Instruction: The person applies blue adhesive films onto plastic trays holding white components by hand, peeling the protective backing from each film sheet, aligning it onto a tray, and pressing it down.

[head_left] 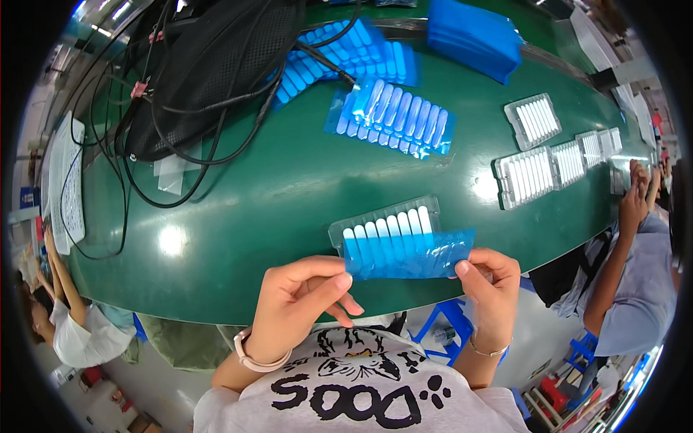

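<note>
A strip of clear blue film [404, 260] is stretched between my two hands near the table's front edge. My left hand [307, 289] pinches its left end between thumb and index finger. At its right end, my right hand [487, 278] grips it the same way. Behind and partly under the film lies a clear plastic tray [432, 206] with a row of several white rounded sticks [392, 224]. Their upper ends show bare; the lower parts look blue through the film. Whether the film touches the sticks, I cannot tell.
Blue-film packs of sticks [397, 119] lie beyond the tray. A stack of blue sheets [473, 40] is at the back. More filled trays [527, 177] stand on the right, near a co-worker's hand [637, 184]. A black mesh bag [216, 72] and black cables [209, 162] occupy the left.
</note>
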Tool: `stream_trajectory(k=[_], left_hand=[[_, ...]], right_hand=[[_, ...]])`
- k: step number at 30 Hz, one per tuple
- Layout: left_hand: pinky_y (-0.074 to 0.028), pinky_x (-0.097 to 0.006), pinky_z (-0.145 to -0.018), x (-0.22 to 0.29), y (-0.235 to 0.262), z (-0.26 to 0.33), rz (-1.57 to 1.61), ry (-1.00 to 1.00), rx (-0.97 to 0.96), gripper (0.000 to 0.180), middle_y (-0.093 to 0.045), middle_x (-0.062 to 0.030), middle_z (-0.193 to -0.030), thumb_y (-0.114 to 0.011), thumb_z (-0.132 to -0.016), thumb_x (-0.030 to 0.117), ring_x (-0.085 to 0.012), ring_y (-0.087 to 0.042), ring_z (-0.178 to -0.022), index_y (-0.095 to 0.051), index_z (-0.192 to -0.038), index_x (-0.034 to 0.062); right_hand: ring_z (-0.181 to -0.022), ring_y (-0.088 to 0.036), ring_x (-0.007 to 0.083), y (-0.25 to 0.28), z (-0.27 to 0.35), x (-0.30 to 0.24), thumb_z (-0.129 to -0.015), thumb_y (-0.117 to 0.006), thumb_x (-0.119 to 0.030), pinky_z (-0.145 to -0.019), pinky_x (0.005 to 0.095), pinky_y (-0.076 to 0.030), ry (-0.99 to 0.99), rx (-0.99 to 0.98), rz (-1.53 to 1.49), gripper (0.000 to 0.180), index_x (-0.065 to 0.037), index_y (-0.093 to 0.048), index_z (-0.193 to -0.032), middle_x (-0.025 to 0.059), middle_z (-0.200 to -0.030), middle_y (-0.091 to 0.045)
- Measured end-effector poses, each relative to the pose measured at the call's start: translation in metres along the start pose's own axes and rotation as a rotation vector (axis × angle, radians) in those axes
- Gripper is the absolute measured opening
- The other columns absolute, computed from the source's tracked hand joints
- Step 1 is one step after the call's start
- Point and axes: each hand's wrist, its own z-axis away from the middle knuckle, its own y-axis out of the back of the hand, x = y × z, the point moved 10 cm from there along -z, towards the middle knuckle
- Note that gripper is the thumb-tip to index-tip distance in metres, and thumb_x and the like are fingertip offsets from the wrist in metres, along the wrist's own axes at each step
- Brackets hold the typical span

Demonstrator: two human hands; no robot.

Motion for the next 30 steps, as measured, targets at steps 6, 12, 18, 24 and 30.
stream_trajectory(k=[6,12,18,24,30], left_hand=[[-0.048,-0.022,-0.041,-0.001,0.013,0.001,-0.259,-0.017,0.122,0.011,-0.065,-0.0142,-0.092,-0.063,-0.090,0.003,-0.0132,-0.065,-0.062,-0.064,-0.094,-0.0079],[-0.044,-0.020,-0.043,-0.014,0.016,0.001,-0.260,0.066,0.262,0.026,-0.066,-0.0060,-0.075,-0.068,-0.086,0.002,-0.0071,-0.059,-0.053,-0.052,-0.105,-0.0034],[-0.041,-0.018,-0.044,-0.013,0.024,0.001,-0.390,-0.012,0.331,0.040,-0.066,-0.0077,-0.075,-0.069,-0.083,0.000,-0.0056,-0.054,-0.052,-0.035,-0.104,0.0037],[-0.042,-0.018,-0.046,-0.012,0.032,0.000,-0.519,0.008,0.348,0.039,-0.064,-0.0056,-0.071,-0.070,-0.083,0.001,-0.0048,-0.053,-0.052,-0.036,-0.102,0.0024],[-0.044,-0.018,-0.047,-0.008,0.028,-0.002,-0.545,-0.009,0.340,0.035,-0.060,-0.0028,-0.068,-0.071,-0.083,0.002,-0.0049,-0.054,-0.052,-0.039,-0.098,-0.0001]], right_hand=[[-0.066,-0.056,0.0037,0.004,-0.004,-0.007,-0.081,-0.071,0.003,-0.056,0.0172,-0.040,0.094,0.119,0.147,0.012,0.002,-0.067,-0.093,0.0025,-0.076,-0.066],[-0.057,-0.044,-0.0010,0.006,-0.009,-0.009,-0.080,-0.073,0.003,-0.048,0.0142,-0.029,0.179,0.183,0.344,0.012,0.002,-0.067,-0.090,-0.0014,-0.071,-0.061],[-0.054,-0.043,-0.0015,-0.001,-0.013,-0.015,-0.078,-0.075,0.004,-0.046,0.0143,-0.028,0.221,0.234,0.452,0.013,0.002,-0.067,-0.088,-0.0027,-0.067,-0.058],[-0.054,-0.043,-0.0017,-0.003,-0.018,-0.013,-0.076,-0.077,0.003,-0.046,0.0142,-0.027,0.207,0.219,0.504,0.013,0.002,-0.068,-0.086,-0.0032,-0.065,-0.057],[-0.053,-0.042,-0.0020,-0.003,-0.019,-0.015,-0.075,-0.077,0.002,-0.046,0.0140,-0.027,0.218,0.228,0.527,0.014,0.001,-0.068,-0.086,-0.0038,-0.063,-0.056]])
